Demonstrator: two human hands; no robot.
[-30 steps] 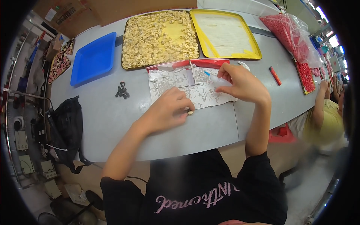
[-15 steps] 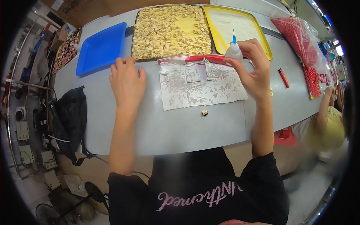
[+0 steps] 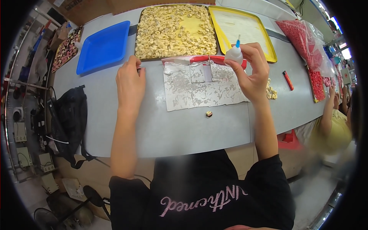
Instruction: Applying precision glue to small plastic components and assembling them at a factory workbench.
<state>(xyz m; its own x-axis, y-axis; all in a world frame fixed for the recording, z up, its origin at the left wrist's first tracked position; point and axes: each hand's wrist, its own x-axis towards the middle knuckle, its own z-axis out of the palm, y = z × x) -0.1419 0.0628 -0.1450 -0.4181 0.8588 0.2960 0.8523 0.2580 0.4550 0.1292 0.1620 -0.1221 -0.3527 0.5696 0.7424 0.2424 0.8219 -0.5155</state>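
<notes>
My right hand is closed around a small white squeeze bottle, whose blue needle tip points upward and away from me. It is above the right edge of a stained white sheet. My left hand is by the near left corner of a yellow tray of small cream-coloured pieces. Its thumb and fingers are pinched together, and a tiny dark spot shows between them, too small to name. One small cream-and-dark piece lies on the grey table, nearer me than the sheet.
A blue tray stands at the left, a second yellow tray at the back right. Rightward lie loose cream pieces, a red marker-like stick and a bag of red pieces. Another person sits at far right.
My left hand has drawn its fingers together into a pinch. My right hand has shifted slightly left with the bottle, uncovering more of the loose cream pieces beside it.
</notes>
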